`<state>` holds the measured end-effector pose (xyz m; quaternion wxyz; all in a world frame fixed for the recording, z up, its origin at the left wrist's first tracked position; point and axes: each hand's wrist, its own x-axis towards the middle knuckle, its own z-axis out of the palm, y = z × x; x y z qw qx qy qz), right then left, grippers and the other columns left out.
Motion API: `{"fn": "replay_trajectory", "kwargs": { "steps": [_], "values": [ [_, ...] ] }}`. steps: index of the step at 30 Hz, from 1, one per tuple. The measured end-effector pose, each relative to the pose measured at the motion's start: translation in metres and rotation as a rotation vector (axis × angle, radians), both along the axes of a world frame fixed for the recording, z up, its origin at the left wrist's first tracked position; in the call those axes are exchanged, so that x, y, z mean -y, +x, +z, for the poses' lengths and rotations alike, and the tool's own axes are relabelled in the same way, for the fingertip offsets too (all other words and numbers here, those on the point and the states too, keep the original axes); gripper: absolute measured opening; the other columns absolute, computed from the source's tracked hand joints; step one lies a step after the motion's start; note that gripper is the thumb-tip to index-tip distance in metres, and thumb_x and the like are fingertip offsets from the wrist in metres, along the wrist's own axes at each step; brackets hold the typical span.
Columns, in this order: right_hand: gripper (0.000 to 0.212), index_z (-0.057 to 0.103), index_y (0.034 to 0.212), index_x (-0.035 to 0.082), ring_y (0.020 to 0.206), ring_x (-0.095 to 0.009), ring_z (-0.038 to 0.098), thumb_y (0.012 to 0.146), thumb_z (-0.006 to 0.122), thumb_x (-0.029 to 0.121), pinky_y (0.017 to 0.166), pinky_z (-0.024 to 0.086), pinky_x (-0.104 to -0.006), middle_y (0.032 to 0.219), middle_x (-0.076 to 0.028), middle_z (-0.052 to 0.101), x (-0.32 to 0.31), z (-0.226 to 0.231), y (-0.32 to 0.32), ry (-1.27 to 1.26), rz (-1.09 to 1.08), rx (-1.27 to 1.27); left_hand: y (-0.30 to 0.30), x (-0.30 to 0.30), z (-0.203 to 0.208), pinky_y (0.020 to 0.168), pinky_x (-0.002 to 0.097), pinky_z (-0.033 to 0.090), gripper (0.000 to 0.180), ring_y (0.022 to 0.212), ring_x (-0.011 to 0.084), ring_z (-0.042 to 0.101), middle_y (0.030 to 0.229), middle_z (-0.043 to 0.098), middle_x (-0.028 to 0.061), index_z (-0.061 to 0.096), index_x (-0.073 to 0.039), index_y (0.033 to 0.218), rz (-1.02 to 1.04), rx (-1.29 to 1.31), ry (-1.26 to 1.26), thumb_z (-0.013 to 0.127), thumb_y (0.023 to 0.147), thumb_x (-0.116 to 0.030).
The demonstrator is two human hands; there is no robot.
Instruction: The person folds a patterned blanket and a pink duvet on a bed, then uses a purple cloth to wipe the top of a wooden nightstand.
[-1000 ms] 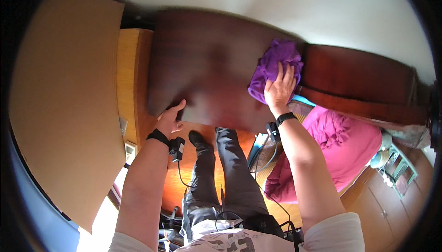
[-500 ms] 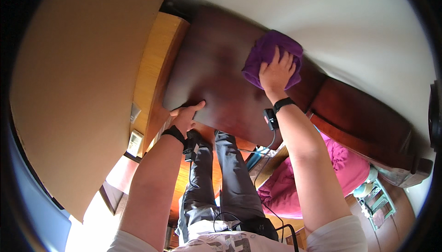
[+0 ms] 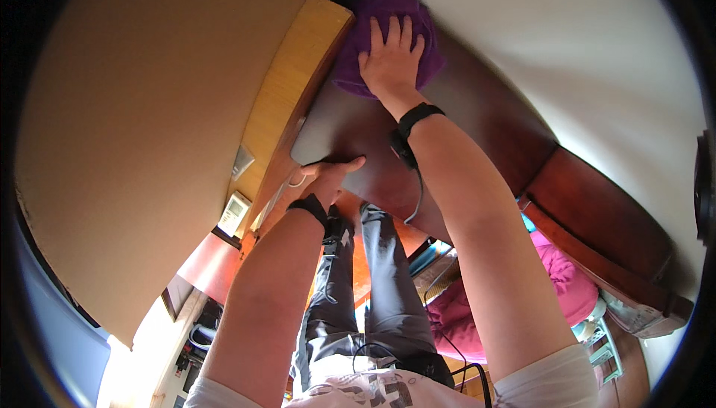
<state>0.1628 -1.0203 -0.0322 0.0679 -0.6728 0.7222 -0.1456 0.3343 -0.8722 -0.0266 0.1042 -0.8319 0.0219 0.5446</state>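
Observation:
My right hand (image 3: 391,65) lies with fingers spread on a bunched purple cloth (image 3: 384,4), pressing it against a dark reddish-brown wooden top (image 3: 477,117). The cloth sits at the far left end of this top, by the wall. At the near left edge of the wood, my left hand (image 3: 328,178) holds on, its thumb laid over the surface. Its other fingers are partly hidden at the edge. Each wrist wears a black band with a small device.
A large brown board (image 3: 156,110) stands on the left, beside a yellow wooden strip (image 3: 291,57). A white wall (image 3: 582,50) borders the right. Lower down are a white remote-like device (image 3: 234,212), pink bedding (image 3: 563,270) and a pale green rack (image 3: 608,356). A cable hangs from my right wrist.
My right hand has slid the purple cloth away from me and leftward over the wooden top. My left hand stays at the edge. The whole view has shifted slightly.

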Motion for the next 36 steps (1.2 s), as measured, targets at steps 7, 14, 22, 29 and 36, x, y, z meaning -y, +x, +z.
{"fn": "replay_trajectory", "kwargs": {
  "steps": [7, 14, 22, 29, 36],
  "values": [
    [0.058, 0.042, 0.138, 0.016, 0.136, -0.035, 0.025, 0.084, 0.056, 0.035, 0.106, 0.022, -0.0563, 0.142, -0.015, 0.035, -0.014, 0.006, 0.005, 0.008, 0.038, -0.009, 0.015, -0.013, -0.032, 0.082, 0.0425, 0.039, 0.083, 0.099, 0.0203, 0.053, 0.109, 0.058, 0.0036, 0.032, -0.011, 0.121, 0.021, -0.041, 0.005, 0.088, 0.063, -0.032],
    [0.06, 0.046, 0.135, 0.018, 0.134, -0.034, 0.03, 0.079, 0.061, 0.034, 0.105, 0.026, -0.0554, 0.14, -0.014, 0.039, -0.069, 0.006, -0.059, 0.029, 0.06, -0.051, 0.007, 0.0, -0.001, 0.084, 0.0392, 0.041, 0.065, 0.092, 0.0211, 0.055, 0.105, 0.058, 0.0028, 0.046, -0.012, 0.116, 0.053, -0.08, -0.059, 0.085, 0.068, -0.034],
    [0.058, 0.046, 0.133, 0.016, 0.133, -0.035, 0.033, 0.079, 0.062, 0.027, 0.103, 0.031, -0.0521, 0.138, -0.016, 0.043, -0.164, 0.002, -0.142, 0.057, -0.412, -0.241, -0.012, 0.012, 0.044, 0.085, 0.0405, 0.042, 0.071, 0.108, 0.0276, 0.046, 0.12, 0.048, 0.0068, 0.045, -0.01, 0.121, 0.084, -0.151, -0.09, 0.085, 0.068, -0.036],
    [0.056, 0.047, 0.131, 0.014, 0.129, -0.034, 0.039, 0.078, 0.061, 0.023, 0.1, 0.036, -0.0499, 0.135, -0.015, 0.046, -0.267, -0.002, -0.139, 0.126, -0.741, -0.338, 0.005, 0.008, 0.003, 0.087, 0.0434, 0.042, 0.078, 0.111, 0.0281, 0.042, 0.124, 0.045, 0.0086, 0.044, -0.01, 0.126, 0.069, -0.241, -0.079, 0.085, 0.067, -0.037],
    [0.049, 0.05, 0.12, 0.006, 0.122, -0.037, 0.045, 0.075, 0.061, 0.022, 0.098, 0.039, -0.0479, 0.125, -0.018, 0.051, -0.371, 0.004, -0.085, -0.022, -0.87, -0.333, -0.019, 0.011, 0.037, 0.091, 0.0393, 0.038, 0.07, 0.114, 0.0248, 0.039, 0.126, 0.044, 0.0048, 0.048, -0.018, 0.127, 0.087, -0.227, -0.013, 0.083, 0.07, -0.038]
  ]
}}
